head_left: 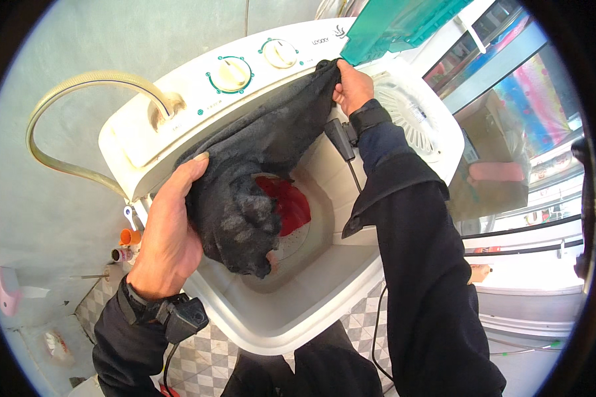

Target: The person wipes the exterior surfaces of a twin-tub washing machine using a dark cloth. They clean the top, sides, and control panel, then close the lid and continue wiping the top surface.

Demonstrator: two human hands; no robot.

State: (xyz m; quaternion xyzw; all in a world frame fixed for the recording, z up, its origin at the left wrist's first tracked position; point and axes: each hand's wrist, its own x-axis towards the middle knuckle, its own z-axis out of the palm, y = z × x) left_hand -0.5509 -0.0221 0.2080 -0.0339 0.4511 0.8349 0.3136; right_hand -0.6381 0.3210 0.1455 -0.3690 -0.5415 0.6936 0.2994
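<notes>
A dark fabric garment (pixel 258 139) is stretched between my two hands over the open tub (pixel 298 317) of a twin-tub washing machine. My left hand (pixel 171 228) holds its left side, thumb on top and the other fingers hidden beneath the cloth. At the upper right, my right hand (pixel 353 88) grips a bunched corner near the control panel (pixel 169 109). The garment's lower part hangs crumpled into the tub. Below it, a red item (pixel 293 208) shows at the tub's bottom, partly covered by the dark cloth.
A green lid (pixel 397 25) stands raised at the back right, above the white spin-side cover (pixel 402 114). A ribbed hose (pixel 39 124) loops out on the left. An orange cup (pixel 129 237) sits beyond my left hand. A cardboard box (pixel 491 173) is at the right.
</notes>
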